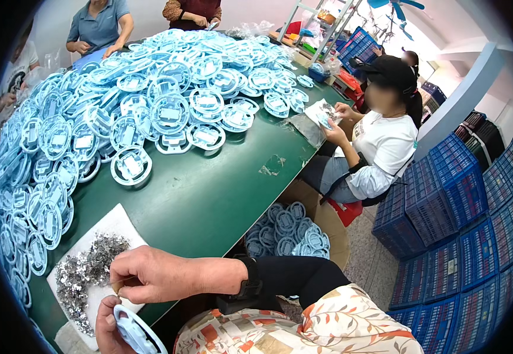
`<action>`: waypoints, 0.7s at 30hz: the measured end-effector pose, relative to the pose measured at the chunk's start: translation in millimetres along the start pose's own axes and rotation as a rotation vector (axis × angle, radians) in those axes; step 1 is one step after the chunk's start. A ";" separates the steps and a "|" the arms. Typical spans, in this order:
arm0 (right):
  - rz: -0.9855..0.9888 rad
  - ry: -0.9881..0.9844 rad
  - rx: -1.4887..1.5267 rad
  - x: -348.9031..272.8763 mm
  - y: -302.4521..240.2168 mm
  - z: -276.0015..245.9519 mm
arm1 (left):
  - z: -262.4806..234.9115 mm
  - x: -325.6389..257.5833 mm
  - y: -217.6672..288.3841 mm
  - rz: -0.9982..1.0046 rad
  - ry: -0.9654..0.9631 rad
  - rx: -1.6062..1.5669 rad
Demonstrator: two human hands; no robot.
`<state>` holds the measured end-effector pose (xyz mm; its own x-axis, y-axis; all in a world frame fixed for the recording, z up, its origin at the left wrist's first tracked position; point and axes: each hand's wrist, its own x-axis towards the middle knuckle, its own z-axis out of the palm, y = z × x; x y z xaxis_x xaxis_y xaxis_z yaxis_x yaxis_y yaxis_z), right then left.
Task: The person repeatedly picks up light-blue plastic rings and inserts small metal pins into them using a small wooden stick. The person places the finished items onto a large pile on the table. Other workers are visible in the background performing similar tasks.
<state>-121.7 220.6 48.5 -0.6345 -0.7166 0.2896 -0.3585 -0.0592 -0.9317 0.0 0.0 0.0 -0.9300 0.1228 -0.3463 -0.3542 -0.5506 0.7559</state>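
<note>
My left hand (108,330) grips a light blue round plastic part (135,330) by its edge, near the table's front edge. Just above it, my right hand (153,272) is closed in a pinch, its fingertips close to the left thumb. Whatever sits between those fingertips is too small to make out. Under and beside my right hand lies a heap of small shiny metal pieces (82,271), spread on a white foam sheet (112,221). A black band circles my right wrist.
A large pile of light blue round parts (168,112) covers much of the green table (227,194). More parts fill a cardboard box (333,227) below its right edge. A co-worker in white (380,141) sits at the right. Blue crates (439,200) are stacked beyond; other people stand behind the pile.
</note>
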 end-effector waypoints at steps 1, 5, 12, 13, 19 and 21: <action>0.048 0.029 0.041 -1.4 1.8 -4.2 | 11.1 -1.8 9.1 0.048 0.043 0.000; 0.216 0.006 0.048 -14.7 -3.1 -11.3 | 15.2 -8.5 5.0 0.122 0.123 0.016; 0.410 0.064 0.104 -15.4 -15.7 7.7 | 21.2 -14.2 13.8 0.141 0.106 0.118; 0.421 0.059 0.084 -15.5 -14.2 12.6 | 19.9 -14.6 11.0 0.145 0.104 0.134; 0.268 0.015 -0.172 -8.2 -0.2 35.1 | 13.0 -8.6 0.0 0.143 0.073 0.123; 0.196 0.000 -0.246 -4.3 2.4 41.0 | 9.3 -8.2 -0.4 0.119 0.086 0.171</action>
<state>-91.8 195.0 36.0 -0.7080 -0.6977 0.1095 -0.3840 0.2501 -0.8888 6.8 6.9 7.7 -0.9569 -0.0097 -0.2902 -0.2612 -0.4076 0.8750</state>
